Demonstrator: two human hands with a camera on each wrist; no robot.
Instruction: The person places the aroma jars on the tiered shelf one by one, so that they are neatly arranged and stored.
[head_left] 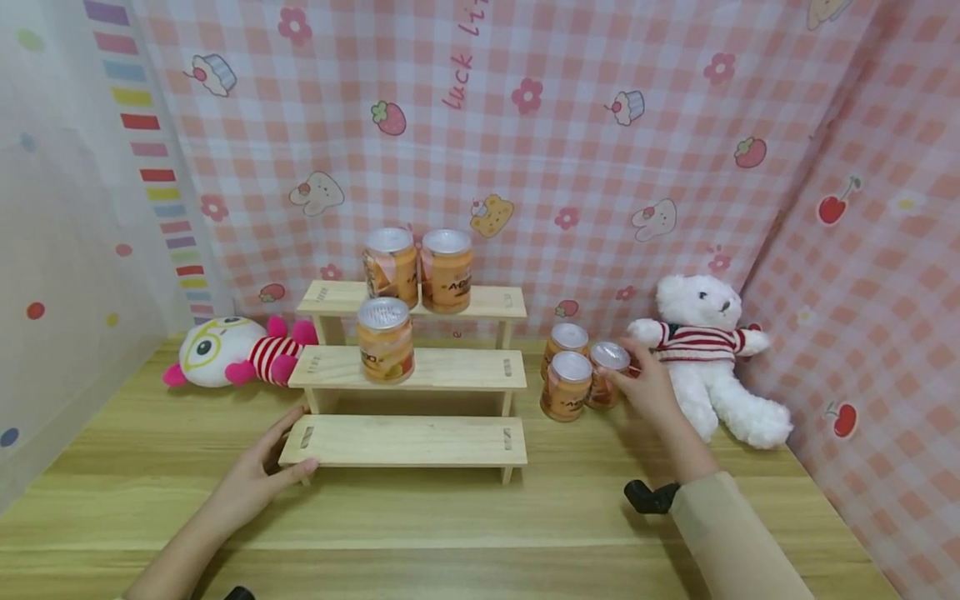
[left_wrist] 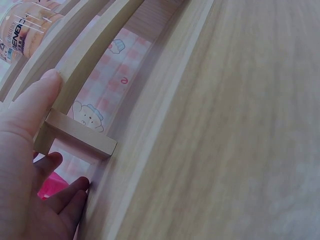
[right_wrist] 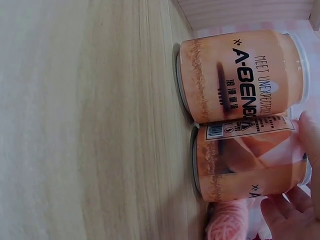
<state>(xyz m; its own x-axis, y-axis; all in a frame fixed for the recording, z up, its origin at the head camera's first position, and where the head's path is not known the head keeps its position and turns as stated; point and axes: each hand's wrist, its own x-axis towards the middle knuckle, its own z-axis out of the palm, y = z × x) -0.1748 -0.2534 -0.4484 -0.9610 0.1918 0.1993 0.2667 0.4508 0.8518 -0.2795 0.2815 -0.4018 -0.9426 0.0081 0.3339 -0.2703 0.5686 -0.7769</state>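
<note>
A three-tier wooden stand (head_left: 412,440) stands on the table. My left hand (head_left: 251,475) grips the left end of its lowest tier; in the left wrist view the thumb (left_wrist: 37,100) lies on the board, with fingers beyond the leg. Right of the stand, three orange cans are grouped. My right hand (head_left: 648,383) holds the rightmost can (head_left: 602,390) near its top, the thumb on the near side and fingers behind. Close beside it are a front can (head_left: 564,398) and a rear can (head_left: 555,343). In the right wrist view the held can (right_wrist: 250,162) stands on the table.
Two cans, a left one (head_left: 390,267) and a right one (head_left: 447,271), stand on the top tier. Another can (head_left: 386,342) is on the middle tier. A white teddy bear (head_left: 701,358) sits at right; a plush doll (head_left: 232,352) lies at left. Checkered cloth (head_left: 465,167) hangs behind.
</note>
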